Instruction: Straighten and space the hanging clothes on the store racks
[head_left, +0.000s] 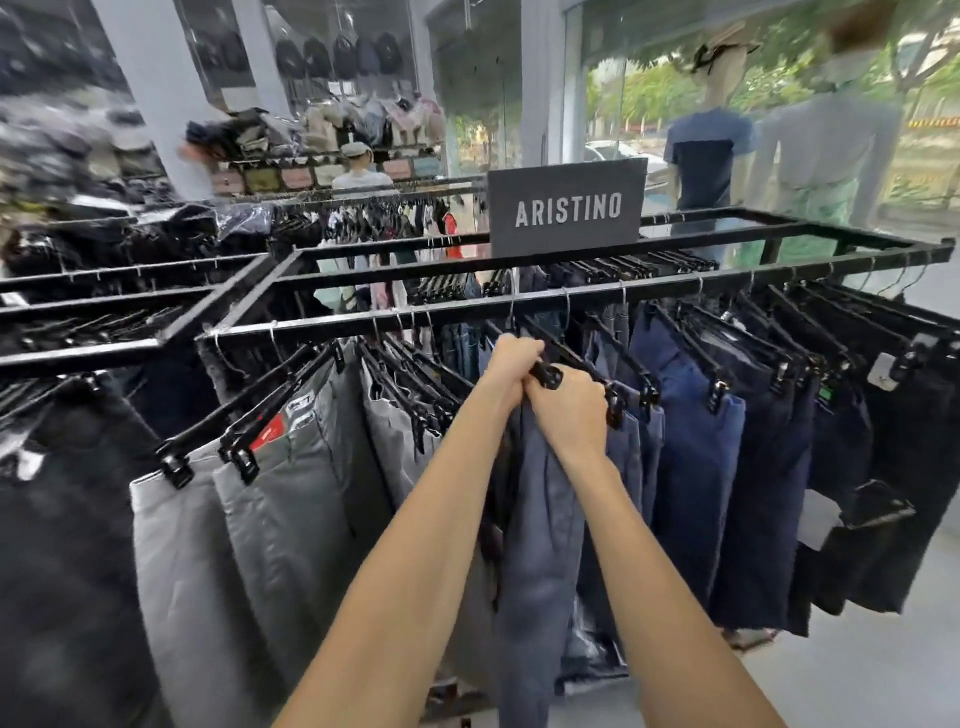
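A person's two bare arms reach into a row of trousers on a black, square-section metal rack (363, 318) in a clothing store. The left hand (511, 368) is curled in a fist round the upper end of a black plastic clip hanger (546, 375), just under the front rail. The right hand (570, 411) touches it, with fingers wrapped over the same hanger's bar where it meets the waistband. From that hanger a pair of slate-blue trousers (540, 519) falls in long, soft, matte folds at the middle of the rail. They hang between smooth grey trousers (291, 499) on the left, one with a red label (269, 432) at the waist, and denser navy trousers (691, 467) on the right. All of these hang from angular clip hangers with thin wire hooks. Coarse black trousers (62, 519) fill the left edge. A flat, dark rectangular sign (566, 208) lettered "ARISTINO" in pale capitals stands on the rack's top frame. Behind it, dressed mannequins (709, 156) face a glass shopfront, with blurred greenery outside.
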